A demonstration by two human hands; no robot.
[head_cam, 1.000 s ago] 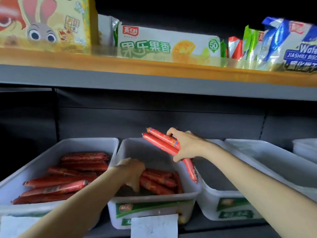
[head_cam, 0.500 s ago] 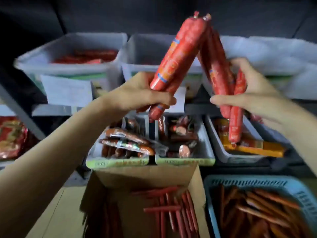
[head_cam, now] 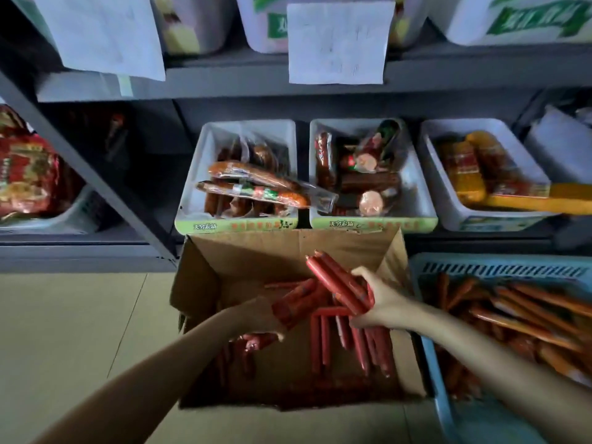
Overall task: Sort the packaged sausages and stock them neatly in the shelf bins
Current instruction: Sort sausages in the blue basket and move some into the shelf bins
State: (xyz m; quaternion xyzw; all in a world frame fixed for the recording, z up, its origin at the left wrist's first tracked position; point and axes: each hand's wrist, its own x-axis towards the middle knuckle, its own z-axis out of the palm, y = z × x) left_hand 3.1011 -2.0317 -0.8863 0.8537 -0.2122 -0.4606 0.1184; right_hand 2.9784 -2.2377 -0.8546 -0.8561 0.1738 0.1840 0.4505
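Note:
An open cardboard box [head_cam: 205, 283] on the floor holds several loose red sausages [head_cam: 349, 344]. Both hands are down inside it. My left hand [head_cam: 256, 315] grips a bundle of thick red sausages [head_cam: 298, 302] that points up to the right. My right hand [head_cam: 381, 299] grips another bundle of red sausages [head_cam: 336, 283] that points up to the left. The two bundles meet over the middle of the box.
White shelf bins stand behind the box: a left bin [head_cam: 195, 187] and a middle bin [head_cam: 419, 190] with wrapped sausages, and a right bin [head_cam: 435, 187] with yellow packs. A blue basket [head_cam: 499, 267] of orange sausages sits right of the box. Paper labels [head_cam: 336, 40] hang from the upper shelf.
My view dropped from the upper shelf bins to the floor. Both hands came down with their sausage bundles from in front of the shelf into the cardboard box.

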